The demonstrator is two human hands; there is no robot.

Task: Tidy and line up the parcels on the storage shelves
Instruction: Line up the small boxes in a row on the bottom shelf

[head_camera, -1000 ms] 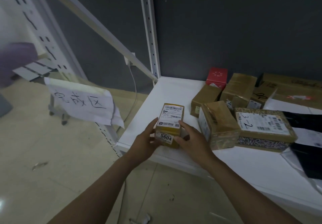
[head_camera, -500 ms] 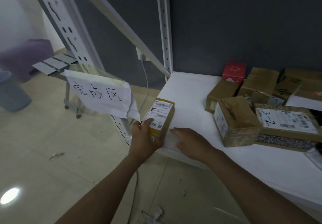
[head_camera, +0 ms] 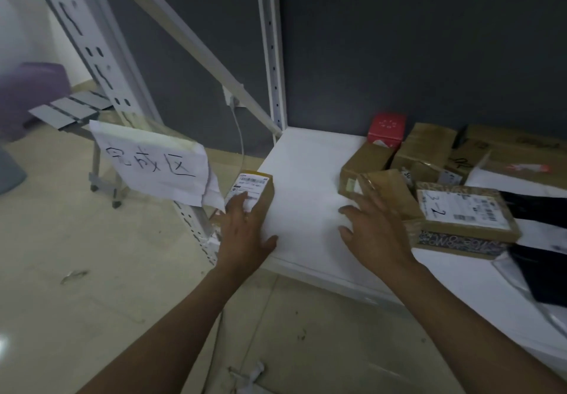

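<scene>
Right hand [head_camera: 377, 231] off shelf [head_camera: 306, 178], now at brown parcel [head_camera: 395, 191], perhaps touching

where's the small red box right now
In the head view the small red box stands at the back of the white shelf, right of centre against the dark wall, just behind a brown parcel.

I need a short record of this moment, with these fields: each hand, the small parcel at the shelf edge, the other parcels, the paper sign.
left hand: flat on the small yellow parcel, fingers straight
small yellow parcel: at the left edge of the white shelf, label up
right hand: open, fingers spread at the taped brown box; contact unclear
other parcels: grouped at right, with a parcel marked 3-2 and a red box behind
paper sign: hangs left of the shelf
</scene>
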